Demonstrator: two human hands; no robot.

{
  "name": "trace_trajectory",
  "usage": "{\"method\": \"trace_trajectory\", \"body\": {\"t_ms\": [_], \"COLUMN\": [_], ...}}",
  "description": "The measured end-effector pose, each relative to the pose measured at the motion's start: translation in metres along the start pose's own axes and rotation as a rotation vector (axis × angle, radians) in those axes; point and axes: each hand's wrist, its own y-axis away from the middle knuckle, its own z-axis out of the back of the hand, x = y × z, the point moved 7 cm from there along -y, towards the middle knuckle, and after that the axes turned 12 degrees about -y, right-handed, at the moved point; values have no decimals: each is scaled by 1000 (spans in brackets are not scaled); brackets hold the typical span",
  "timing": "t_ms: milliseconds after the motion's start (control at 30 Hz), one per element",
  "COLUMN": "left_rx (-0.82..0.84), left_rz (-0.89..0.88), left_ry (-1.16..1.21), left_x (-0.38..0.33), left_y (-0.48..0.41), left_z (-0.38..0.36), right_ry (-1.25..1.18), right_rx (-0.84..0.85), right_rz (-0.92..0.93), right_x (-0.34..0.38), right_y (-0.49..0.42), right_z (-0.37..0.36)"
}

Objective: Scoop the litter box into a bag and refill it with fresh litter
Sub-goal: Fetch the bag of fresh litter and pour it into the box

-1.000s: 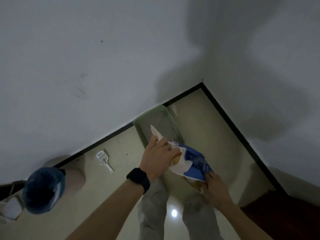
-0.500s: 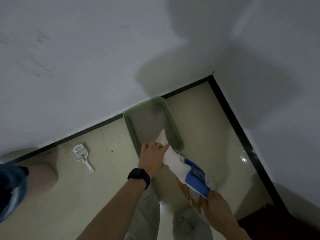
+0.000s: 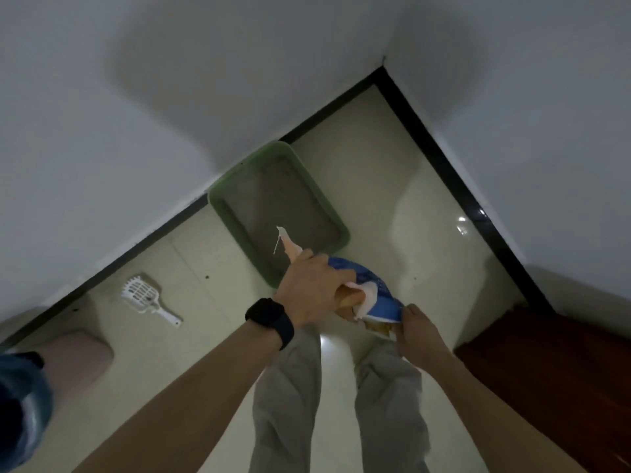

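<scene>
Forward over the litter box [image 3: 218, 203] is where the litter bag's torn mouth has gone since half a second ago: it was above the near rim then, and now its pale tip pokes out above the grey litter in the near half of the tray. The blue-and-white litter bag [image 3: 373, 289] also looks more bunched between the two hands than it did.

The left hand [image 3: 314, 289] grips the bag just behind the mouth, fingers curled round the neck and clamped on it, with a black watch [image 3: 269, 323] on that wrist. The right hand [image 3: 415, 331] holds the bag's bottom end, on the side away from the litter box, fingers folded round the edge and pinching it. A thin pale strip dangles from the mouth; whether litter is falling cannot be told in this dim, soft frame.

The green litter box sits on the floor with its far end against the black skirting of the wall. A white slotted litter scoop [image 3: 142, 296] lies flat on the floor well to the left of the litter box, handle pointing away from the wall. Further left of the litter box are a pinkish rounded object [image 3: 76, 356] and a blurred blue shape [image 3: 21, 416] at the frame's edge. Grey trouser legs [image 3: 288, 397] stand just on the near side of the litter box.
</scene>
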Motion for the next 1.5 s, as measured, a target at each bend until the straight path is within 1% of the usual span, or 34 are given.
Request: {"method": "trace_trajectory", "body": {"t_ms": [67,100,167,233,300,367,400,467,500,533,567,600,633,667,700,767,833,867,933,1000,1100,1200,1267,1367,1433,1500], "left_rx": [11,-21,-41,-82,-132,-145,-150,-170,-208,-241,-247,-250,-253,-276,-289,-299,-266,-248,-191,-119,-17,35,93,174,186,190], "left_rz": [19,21,12,-26,-83,-113,-122,-117,-124,-153,-185,-206,-207,-200,-196,-220,-225,-200,-144,-86,130,269,310,352,381,397], "left_ry": [39,40,46,19,-43,-113,-127,-155,-186,-224,-264,-297,-322,-350,-380,-456,-498,-512,-527,-529,-402,-224,-189,-121,-37,39], "left_x": [-1,-1,-7,-25,-50,-69,-74,-79,-82,-86,-89,-89,-87,-84,-81,-76,-65,-56,-36,-20,5,30,48,71,80,89], "left_y": [7,10,14,12,11,12,13,22,27,32,38,44,50,55,58,63,67,68,66,62,53,45,39,33,29,25], "left_z": [14,21,37,62,81,90,95,107,115,122,128,132,137,143,148,151,144,140,125,103,67,28,3,-36,-54,-65], "right_ry": [-52,-81,-172,-185,-201,-310,-443,-851,-1056,-1219,-1322,-1419,-1528,-1619,-1669,-1666,-1649,-1672,-1710,-1710,-1700,-1664,-1617,-1517,-1474,-1436], "right_rx": [-10,-29,-16,34,54,66,57,-24,-40,-26,34,98,140,171,161,90,-11,-38,-74,-169,-289,-393,-445,-547,-592,-634], "right_rz": [2,-8,-101,-179,-237,-319,-410,-664,-806,-946,-1041,-1079,-1065,-1021,-980,-923,-916,-922,-974,-1038,-1132,-1239,-1260,-1232,-1222,-1257], "right_x": [1,2,-2,-12,-23,-32,-35,-50,-56,-62,-63,-60,-58,-51,-45,-40,-41,-43,-34,-33,-32,-35,-37,-38,-43,-66], "right_y": [4,7,13,18,25,28,29,31,32,31,33,31,23,14,7,-3,-3,-4,2,16,41,64,74,75,77,85], "right_z": [0,1,3,3,8,13,18,21,18,11,2,-8,-20,-26,-30,-34,-35,-39,-36,-37,-44,-52,-54,-43,-39,-53]}}
